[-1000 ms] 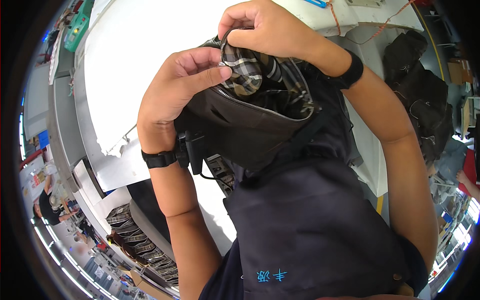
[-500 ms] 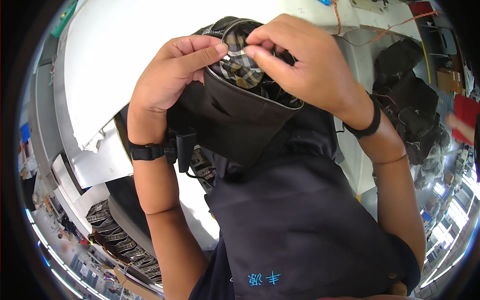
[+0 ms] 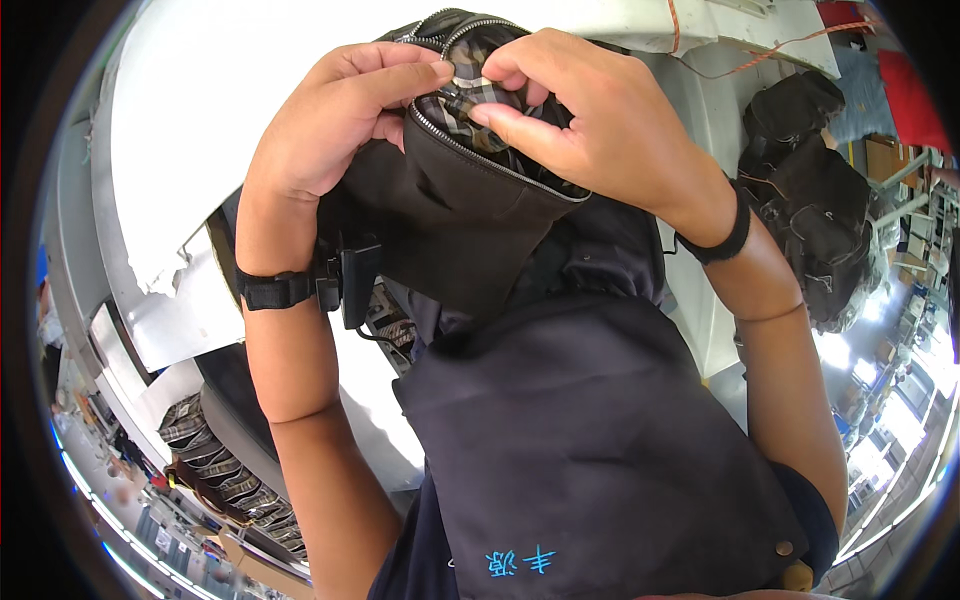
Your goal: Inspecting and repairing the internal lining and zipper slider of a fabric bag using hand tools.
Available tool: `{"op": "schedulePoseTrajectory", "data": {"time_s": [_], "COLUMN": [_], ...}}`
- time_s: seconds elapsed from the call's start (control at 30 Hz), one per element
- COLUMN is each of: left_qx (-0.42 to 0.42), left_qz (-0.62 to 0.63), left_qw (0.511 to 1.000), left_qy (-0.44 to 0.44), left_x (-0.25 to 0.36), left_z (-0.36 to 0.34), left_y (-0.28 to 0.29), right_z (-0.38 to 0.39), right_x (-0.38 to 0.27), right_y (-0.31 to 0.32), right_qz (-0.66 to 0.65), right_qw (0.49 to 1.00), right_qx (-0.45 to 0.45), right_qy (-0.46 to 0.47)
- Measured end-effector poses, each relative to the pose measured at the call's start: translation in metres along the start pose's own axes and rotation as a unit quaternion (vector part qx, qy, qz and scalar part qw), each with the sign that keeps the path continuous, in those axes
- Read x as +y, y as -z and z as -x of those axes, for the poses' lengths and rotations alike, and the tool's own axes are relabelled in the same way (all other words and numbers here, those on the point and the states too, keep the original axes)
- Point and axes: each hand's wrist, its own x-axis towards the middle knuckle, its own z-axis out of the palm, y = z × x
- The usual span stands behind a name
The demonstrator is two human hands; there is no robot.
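A dark brown bag (image 3: 440, 225) lies before me at the table's edge, its mouth unzipped. Silver zipper teeth (image 3: 497, 169) run along the opening, and a plaid lining (image 3: 450, 108) shows inside. With thumb and fingers, my left hand (image 3: 335, 115) pinches the bag's edge by the zipper on the left of the mouth. Over the right side of the opening, my right hand (image 3: 610, 125) has its thumb and curled fingers at the lining. Whether those fingertips grip the lining is hard to make out.
A white table (image 3: 210, 110) spreads beyond the bag. Several dark bags (image 3: 810, 190) are piled at the right. At the lower left stands a row of plaid-lined pieces (image 3: 235, 480). An orange cord (image 3: 790, 48) hangs at the upper right. A strapped black device (image 3: 358, 280) sits on my left wrist.
Both hands and the bag's mouth sit slightly higher and further left in the picture. My right fingers have shifted over the lining; my left hand keeps its pinch on the edge.
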Motion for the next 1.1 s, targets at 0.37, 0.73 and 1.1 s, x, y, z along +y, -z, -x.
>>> {"op": "schedulePoseTrajectory", "data": {"time_s": [0.37, 0.73, 1.1], "left_qx": [0.012, 0.183, 0.132], "left_qz": [-0.020, -0.365, -0.106], "left_qw": [1.000, 0.877, 0.980], "left_qy": [-0.014, -0.255, -0.108], "left_x": [-0.004, -0.014, -0.019], "left_z": [-0.006, 0.032, 0.036], "left_y": [-0.006, -0.051, -0.051], "right_z": [0.010, 0.007, 0.009], "right_x": [0.011, 0.014, 0.007], "right_y": [-0.015, -0.017, -0.016], "right_qz": [0.109, 0.072, 0.053], "right_qw": [0.987, 0.993, 0.988], "right_qx": [0.045, 0.047, 0.065], "right_qy": [0.110, 0.086, 0.127]}}
